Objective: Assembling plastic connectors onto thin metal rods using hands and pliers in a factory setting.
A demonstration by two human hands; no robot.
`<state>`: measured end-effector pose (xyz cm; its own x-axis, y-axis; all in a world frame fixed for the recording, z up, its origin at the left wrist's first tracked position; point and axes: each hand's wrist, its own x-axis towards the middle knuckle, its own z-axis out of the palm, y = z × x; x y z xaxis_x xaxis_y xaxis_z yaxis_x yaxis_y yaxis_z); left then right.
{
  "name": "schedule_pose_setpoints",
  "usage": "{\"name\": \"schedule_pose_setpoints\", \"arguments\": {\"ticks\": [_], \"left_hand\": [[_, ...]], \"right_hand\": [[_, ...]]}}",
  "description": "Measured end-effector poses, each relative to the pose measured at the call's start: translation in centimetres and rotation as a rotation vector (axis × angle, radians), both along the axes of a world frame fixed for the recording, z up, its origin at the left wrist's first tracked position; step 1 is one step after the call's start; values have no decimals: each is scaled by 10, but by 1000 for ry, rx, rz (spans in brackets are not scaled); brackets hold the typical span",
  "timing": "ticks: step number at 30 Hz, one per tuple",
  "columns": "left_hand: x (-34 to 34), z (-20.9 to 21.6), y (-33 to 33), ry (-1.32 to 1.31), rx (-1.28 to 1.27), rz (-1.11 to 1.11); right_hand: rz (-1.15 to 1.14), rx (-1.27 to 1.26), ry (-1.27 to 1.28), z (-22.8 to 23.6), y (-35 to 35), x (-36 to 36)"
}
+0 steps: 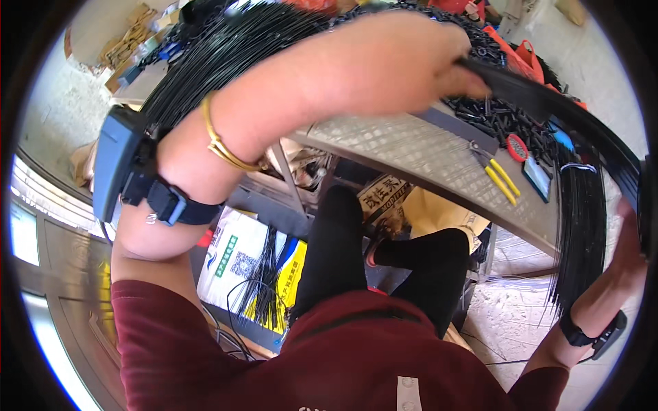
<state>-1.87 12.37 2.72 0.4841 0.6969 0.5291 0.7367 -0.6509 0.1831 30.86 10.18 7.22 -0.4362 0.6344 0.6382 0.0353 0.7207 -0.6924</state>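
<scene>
My left arm reaches across the table to the right. Slightly blurred, my left hand (428,61) is closed round one end of a bundle of long black strips (582,113). The bundle arcs down toward the right rim. There my right hand (626,219) is beside its lower part, the fingers hidden by the strips and the picture's edge. Another bundle of thin black strands (579,233), tied with a pale band near its top, hangs over the table's right end.
The grey table (384,147) carries a large heap of black strands (226,58) and small black pieces (480,116). Near its right end lie yellow-handled pliers (504,181), a round red item (517,147) and orange-red bags (524,58). Below are printed sacks (233,257) and loose strands.
</scene>
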Motion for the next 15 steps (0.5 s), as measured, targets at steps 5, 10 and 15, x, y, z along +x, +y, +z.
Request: {"name": "schedule_pose_setpoints", "arguments": {"ticks": [5, 10, 15], "left_hand": [[-18, 35, -33, 383, 116, 350], [-7, 25, -80, 494, -11, 88], [2, -13, -136, 483, -460, -392]], "right_hand": [[2, 725, -618, -51, -34, -61], [-337, 447, -581, -79, -7, -151], [172, 58, -219, -151, 20, -163]]}}
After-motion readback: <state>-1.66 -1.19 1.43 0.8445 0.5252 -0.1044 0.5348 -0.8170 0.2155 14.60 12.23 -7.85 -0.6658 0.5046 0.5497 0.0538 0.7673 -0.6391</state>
